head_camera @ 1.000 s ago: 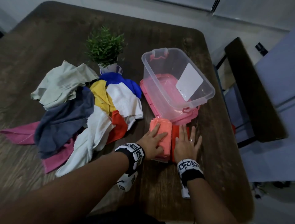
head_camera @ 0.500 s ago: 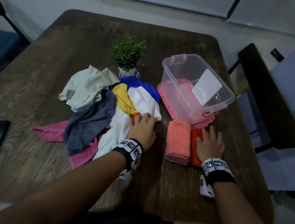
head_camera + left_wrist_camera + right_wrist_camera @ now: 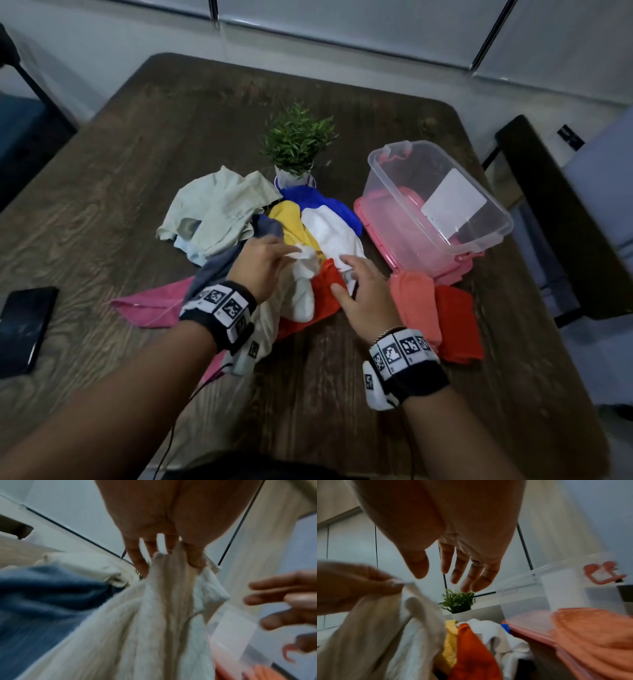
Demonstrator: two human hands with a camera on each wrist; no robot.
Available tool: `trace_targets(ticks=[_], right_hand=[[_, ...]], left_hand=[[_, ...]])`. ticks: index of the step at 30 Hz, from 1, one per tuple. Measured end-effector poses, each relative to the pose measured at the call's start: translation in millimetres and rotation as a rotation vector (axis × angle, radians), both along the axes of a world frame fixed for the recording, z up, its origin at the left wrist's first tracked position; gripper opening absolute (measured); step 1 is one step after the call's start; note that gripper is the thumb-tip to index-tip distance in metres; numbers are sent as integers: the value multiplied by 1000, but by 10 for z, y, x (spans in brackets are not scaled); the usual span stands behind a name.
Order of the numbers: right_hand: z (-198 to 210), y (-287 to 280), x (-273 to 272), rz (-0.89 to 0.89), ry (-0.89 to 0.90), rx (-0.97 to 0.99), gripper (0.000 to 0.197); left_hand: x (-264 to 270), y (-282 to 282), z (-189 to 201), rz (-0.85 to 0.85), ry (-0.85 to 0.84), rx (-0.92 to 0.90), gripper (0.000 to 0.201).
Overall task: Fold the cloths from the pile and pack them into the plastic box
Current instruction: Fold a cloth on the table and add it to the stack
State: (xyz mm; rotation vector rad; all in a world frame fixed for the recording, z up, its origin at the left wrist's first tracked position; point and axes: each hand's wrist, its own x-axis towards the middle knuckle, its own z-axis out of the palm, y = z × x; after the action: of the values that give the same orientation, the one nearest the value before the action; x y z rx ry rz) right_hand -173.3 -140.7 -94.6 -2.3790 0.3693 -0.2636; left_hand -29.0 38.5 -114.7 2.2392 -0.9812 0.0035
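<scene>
Left hand [image 3: 263,263] pinching a corner of the white cloth [image 3: 303,291], likely to lift it clear of the pile [image 3: 239,219] at bench [image 3: 171,137] centre. Right hand [image 3: 363,291] released, fingers spread, probably reaching for another corner. Plastic box [image 3: 479,212] empty at two o'clock; folded cloths [image 3: 418,308] at its near end, presumably awaiting packing.

Head view of a dark wooden table [image 3: 171,144]. The left hand [image 3: 263,263] is pinching an edge of a cream-white cloth [image 3: 303,291] above the pile of cloths [image 3: 239,219]. The right hand [image 3: 363,291] is hovering with fingers spread over a red cloth [image 3: 322,291]. Two folded cloths, salmon [image 3: 416,305] and red [image 3: 457,322], are lying just in front of the clear plastic box [image 3: 479,195], which is resting on its pink lid [image 3: 371,222]. A potted plant [image 3: 296,144] is standing behind the pile; a dark phone [image 3: 22,325] is lying at the left edge.
</scene>
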Motion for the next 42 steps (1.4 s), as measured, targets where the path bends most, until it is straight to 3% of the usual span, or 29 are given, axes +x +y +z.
trace_targets(ticks=[2,4,6,9,11,13,15,17,18,19,20,22,23,28,31,33,35,36,38,42], right_hand=[[93,145,120,29,-27,59,80],[223,266,263,40,-81,144,93],[369,367,391,8,-150,266,72],[575,476,483,-64,-264,295,19],[671,572,486,-69,-335,397,17],[728,706,473,9,-317,526,34],[722,828,467,55,-204,433,45],[759,830,447,3,-168,330,28],[831,791,424,-38,-192,344,15],[911,709,404,-79,-222,349,7],[1043,632,375,-105,-264,318,12],[1300,501,313,-119,-332,211,16],[1399,438,286,-125,-371,198,15],[1690,175,160,-303,-564,266,24],[1876,-18,171,-372,-642,392,21],[1992,-105,200,-219,-755,659,11],[2001,-158,261,-20,-823,970,35],[1949,-162,280,18,-812,1052,46],[1595,-169,351,-56,-675,1002,56],[618,53,295,-102,-174,1007,68]], left_hand=[[29,43,332,-148,32,-88,30],[27,74,710,-244,176,-132,29],[28,113,1014,-275,334,-270,28],[84,172,1247,-199,395,-495,27],[104,204,1296,-204,422,-541,26],[86,214,1325,-283,494,-551,25],[46,227,1400,-383,520,-549,25],[72,270,1490,-411,397,-472,22],[127,295,1504,-395,296,-368,33],[188,319,1498,-373,173,-193,48],[249,331,1464,-337,54,26,52],[316,323,1331,-231,-111,319,30],[346,311,1258,-188,-119,339,25],[414,348,1162,-111,207,-98,14],[378,322,1256,-122,373,-187,39],[307,256,1356,-196,422,-206,54],[231,137,1468,-230,480,-337,53],[201,63,1531,-225,542,-440,46],[171,-80,1671,-221,672,-606,34],[236,-276,1845,-265,855,-752,25]])
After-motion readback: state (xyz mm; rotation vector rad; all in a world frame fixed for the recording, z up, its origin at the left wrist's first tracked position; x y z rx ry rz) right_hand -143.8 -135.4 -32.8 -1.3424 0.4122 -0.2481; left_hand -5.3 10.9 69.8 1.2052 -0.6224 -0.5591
